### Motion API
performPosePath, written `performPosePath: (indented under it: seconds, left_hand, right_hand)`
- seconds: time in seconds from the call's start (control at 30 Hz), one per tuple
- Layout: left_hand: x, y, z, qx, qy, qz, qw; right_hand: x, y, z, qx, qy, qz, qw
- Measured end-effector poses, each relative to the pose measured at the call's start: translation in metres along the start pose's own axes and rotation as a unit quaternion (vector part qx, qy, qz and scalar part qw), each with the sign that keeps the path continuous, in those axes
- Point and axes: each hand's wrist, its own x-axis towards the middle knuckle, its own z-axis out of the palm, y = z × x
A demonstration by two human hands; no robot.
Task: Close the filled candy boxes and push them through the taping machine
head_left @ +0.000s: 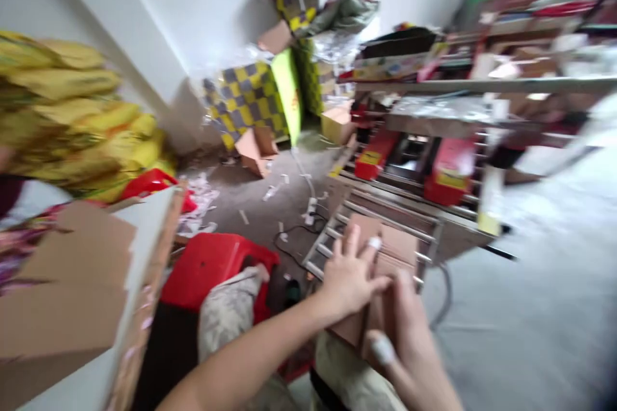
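A brown cardboard box (pixel 398 247) with its flaps folded over lies at the near end of a roller conveyor, close to my knees. My left hand (pixel 347 279) rests on its top, fingers spread and stretched out, one fingertip wrapped in white. At the near right part of the box is my right hand (pixel 409 340), blurred, with its fingers over the edge and the thumb, also wrapped in white, apart from them on the near side. It grips the box there, and its palm hides that corner.
The roller conveyor (pixel 385 205) carries red boxes (pixel 448 170) under a metal frame. To my left, flattened cardboard (pixel 72 282) lies on a table beside a red stool (pixel 205 270). Yellow sacks (pixel 72 115) are stacked by the wall. A power strip (pixel 312 209) and scraps lie on the floor.
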Motion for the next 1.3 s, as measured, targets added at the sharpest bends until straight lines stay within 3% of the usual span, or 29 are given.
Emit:
performPosePath:
  seconds: [0.1, 0.33, 0.57, 0.7, 0.8, 0.9, 0.97, 1.1, 1.3]
  left_hand:
    - [0.003, -0.007, 0.005, 0.027, 0.036, -0.006, 0.999]
    - [0.002, -0.008, 0.008, 0.019, 0.037, -0.045, 0.998]
    - [0.004, -0.021, 0.016, -0.042, 0.072, -0.033, 0.996]
    - [0.030, -0.044, 0.003, -0.120, 0.122, 0.017, 0.985]
    - [0.063, -0.051, -0.011, -0.077, 0.182, 0.085, 0.977]
    - [0.086, -0.042, -0.016, 0.007, 0.131, 0.117, 0.984]
    - [0.088, -0.031, -0.014, 0.039, 0.110, 0.111, 0.987]
    - [0.080, -0.020, -0.008, 0.093, 0.127, 0.111, 0.981]
    - [0.087, -0.031, -0.011, 0.083, 0.125, 0.080, 0.986]
  right_hand:
    - [-0.012, -0.010, 0.001, -0.061, -0.046, 0.015, 0.997]
    - [0.017, 0.010, -0.011, -0.051, -0.141, -0.067, 0.986]
    - [0.029, 0.017, -0.018, -0.059, -0.203, -0.070, 0.975]
    - [0.032, 0.015, -0.021, -0.072, -0.238, -0.074, 0.966]
    - [0.034, 0.016, -0.024, -0.078, -0.247, -0.075, 0.963]
    - [0.034, 0.018, -0.024, -0.073, -0.244, -0.072, 0.964]
    - [0.034, 0.018, -0.023, -0.067, -0.242, -0.067, 0.966]
    - [0.037, 0.014, -0.021, -0.064, -0.234, -0.069, 0.968]
    - [0.036, 0.011, -0.027, -0.060, -0.244, -0.097, 0.963]
